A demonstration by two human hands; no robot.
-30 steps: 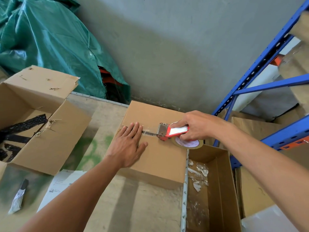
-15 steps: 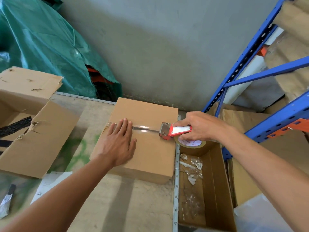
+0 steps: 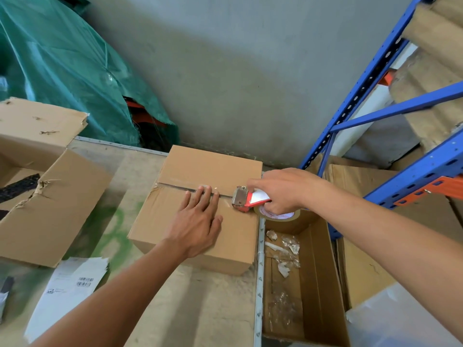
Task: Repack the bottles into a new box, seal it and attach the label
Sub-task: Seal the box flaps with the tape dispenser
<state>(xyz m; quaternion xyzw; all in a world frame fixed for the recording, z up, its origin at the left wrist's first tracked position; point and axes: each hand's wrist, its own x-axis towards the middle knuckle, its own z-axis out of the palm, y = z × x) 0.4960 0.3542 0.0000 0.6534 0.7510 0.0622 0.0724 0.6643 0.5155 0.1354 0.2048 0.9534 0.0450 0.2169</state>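
Observation:
A closed brown cardboard box stands on the wooden table, its flaps meeting in a centre seam covered by clear tape. My left hand lies flat on the box top, fingertips on the seam. My right hand grips a red tape dispenser with a brown tape roll, held at the box's right edge over the seam. A white shipping label with a barcode lies on the table at the front left. No bottles are visible.
An old torn open box stands at the left. A narrow open box with plastic scraps sits beside the table's right edge. Blue shelving holds cardboard at the right. A green tarp covers things behind. A dark tool lies at the far left.
My right hand has drawn the dispenser rightward along the seam to the box's right edge. My left hand has slid right along the taped seam behind it.

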